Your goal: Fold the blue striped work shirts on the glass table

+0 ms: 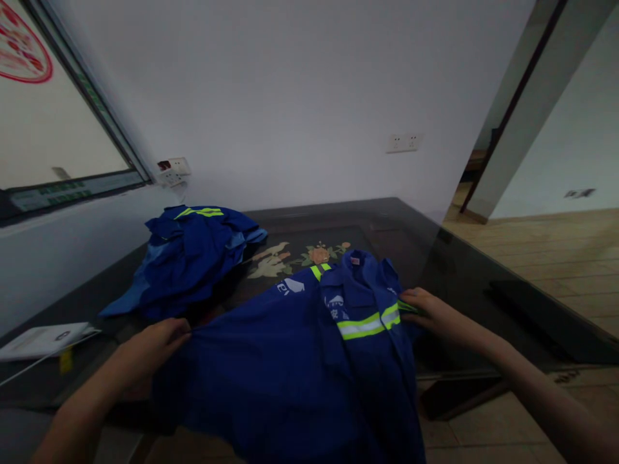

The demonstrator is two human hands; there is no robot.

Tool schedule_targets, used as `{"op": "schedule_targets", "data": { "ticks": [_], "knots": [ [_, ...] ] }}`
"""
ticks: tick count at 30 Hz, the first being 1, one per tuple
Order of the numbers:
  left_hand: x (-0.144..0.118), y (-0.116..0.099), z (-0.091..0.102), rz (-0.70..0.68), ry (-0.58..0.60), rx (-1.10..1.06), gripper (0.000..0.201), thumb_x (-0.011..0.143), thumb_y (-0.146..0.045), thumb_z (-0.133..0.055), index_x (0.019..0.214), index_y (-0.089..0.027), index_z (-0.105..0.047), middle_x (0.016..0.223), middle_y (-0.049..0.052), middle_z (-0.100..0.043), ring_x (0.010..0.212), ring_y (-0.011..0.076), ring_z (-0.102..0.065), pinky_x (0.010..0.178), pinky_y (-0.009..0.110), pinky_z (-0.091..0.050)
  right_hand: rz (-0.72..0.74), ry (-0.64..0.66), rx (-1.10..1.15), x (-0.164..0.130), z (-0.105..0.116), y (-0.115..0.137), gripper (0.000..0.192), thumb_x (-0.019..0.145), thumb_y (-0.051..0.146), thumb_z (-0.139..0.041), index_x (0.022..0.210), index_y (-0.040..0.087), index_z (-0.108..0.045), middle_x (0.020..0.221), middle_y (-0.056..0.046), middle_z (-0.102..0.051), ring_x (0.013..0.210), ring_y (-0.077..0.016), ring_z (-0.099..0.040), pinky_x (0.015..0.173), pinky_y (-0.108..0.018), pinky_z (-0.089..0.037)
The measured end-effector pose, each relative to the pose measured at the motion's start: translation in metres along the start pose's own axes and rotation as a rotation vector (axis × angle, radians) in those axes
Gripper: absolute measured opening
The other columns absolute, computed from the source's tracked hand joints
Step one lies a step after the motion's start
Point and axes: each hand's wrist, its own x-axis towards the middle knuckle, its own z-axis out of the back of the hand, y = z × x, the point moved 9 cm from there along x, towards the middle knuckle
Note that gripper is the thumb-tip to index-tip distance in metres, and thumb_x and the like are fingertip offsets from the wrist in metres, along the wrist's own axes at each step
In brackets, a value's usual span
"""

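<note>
A dark blue work jacket with yellow-green and silver reflective bands lies across the front of the table, collar towards the far side. Its lower part hangs over the near edge. White printing shows on the chest and shoulder. With closed fingers, my left hand pinches the cloth at the jacket's left end. On the other side, my right hand grips the jacket by its right edge, beside the chest band. Between both hands the cloth is pulled fairly taut. The fingertips are partly hidden by fabric.
A crumpled heap of blue clothing lies at the table's back left. Near the left edge rests a white box-like item with a cable. The dark glossy table bears a flower-and-bird inlay. A flat black object lies at right.
</note>
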Motion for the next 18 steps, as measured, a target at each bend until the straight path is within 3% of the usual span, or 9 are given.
{"op": "schedule_targets", "data": {
  "ticks": [2, 4, 7, 9, 13, 16, 18],
  "knots": [
    [0.006, -0.027, 0.002, -0.124, 0.004, -0.037, 0.031, 0.074, -0.046, -0.054, 0.089, -0.024, -0.07, 0.094, 0.006, -0.072, 0.087, 0.0258, -0.067, 0.078, 0.034, -0.051, -0.048, 0.084, 0.081, -0.002, -0.004, -0.004, 0.05, 0.075, 0.056, -0.064, 0.109, 0.02, -0.068, 0.115, -0.012, -0.066, 0.106, -0.0308, -0.061, 0.092, -0.043, -0.048],
    [0.015, -0.07, 0.011, -0.251, -0.03, -0.086, 0.039, 0.078, -0.049, -0.051, 0.099, -0.022, -0.068, 0.106, 0.009, -0.069, 0.097, 0.0272, -0.064, 0.088, 0.037, -0.049, -0.088, 0.094, 0.162, 0.0, 0.008, -0.007, 0.053, 0.077, 0.057, -0.062, 0.118, 0.023, -0.065, 0.121, -0.008, -0.065, 0.111, -0.03, -0.059, 0.096, -0.042, -0.047],
    [0.036, -0.153, 0.012, -0.469, 0.015, -0.186, 0.036, 0.085, -0.045, -0.047, 0.107, -0.023, -0.066, 0.11, 0.007, -0.067, 0.102, 0.024, -0.062, 0.091, 0.035, -0.048, -0.111, -0.036, 0.209, 0.014, 0.037, -0.014, 0.044, 0.086, 0.052, -0.051, 0.116, 0.024, -0.066, 0.117, -0.006, -0.067, 0.109, -0.0265, -0.062, 0.096, -0.041, -0.047],
    [0.055, -0.208, -0.002, -0.605, 0.074, -0.241, 0.031, 0.088, -0.038, -0.046, 0.107, -0.023, -0.066, 0.111, 0.006, -0.067, 0.104, 0.0221, -0.061, 0.094, 0.035, -0.046, -0.119, -0.102, 0.18, 0.03, 0.044, -0.02, 0.038, 0.086, 0.045, -0.051, 0.11, 0.022, -0.069, 0.111, -0.007, -0.07, 0.103, -0.0258, -0.064, 0.093, -0.041, -0.048],
    [0.103, -0.288, -0.052, -0.739, 0.092, -0.22, 0.035, 0.082, -0.021, -0.051, 0.114, -0.017, -0.063, 0.123, 0.011, -0.062, 0.119, 0.0238, -0.053, 0.106, 0.038, -0.036, -0.108, -0.008, 0.043, 0.064, 0.01, -0.019, 0.03, 0.076, 0.027, -0.063, 0.103, 0.017, -0.071, 0.108, -0.01, -0.07, 0.102, -0.0273, -0.065, 0.093, -0.041, -0.049],
    [0.123, -0.325, -0.089, -0.834, 0.161, -0.273, 0.046, 0.078, -0.015, -0.054, 0.124, -0.014, -0.057, 0.133, 0.014, -0.055, 0.125, 0.0249, -0.049, 0.108, 0.04, -0.034, 0.012, 0.07, -0.006, 0.083, -0.018, -0.003, 0.033, 0.074, 0.022, -0.067, 0.106, 0.015, -0.07, 0.118, -0.013, -0.066, 0.111, -0.0279, -0.059, 0.1, -0.042, -0.043],
    [0.127, -0.338, -0.1, -0.874, 0.17, -0.334, 0.045, 0.076, -0.015, -0.057, 0.121, -0.017, -0.059, 0.129, 0.012, -0.058, 0.121, 0.0249, -0.053, 0.105, 0.039, -0.038, 0.093, 0.089, -0.024, 0.09, -0.03, 0.008, 0.034, 0.076, 0.023, -0.067, 0.108, 0.012, -0.068, 0.121, -0.016, -0.063, 0.115, -0.0279, -0.056, 0.102, -0.042, -0.04]
  ]
}}
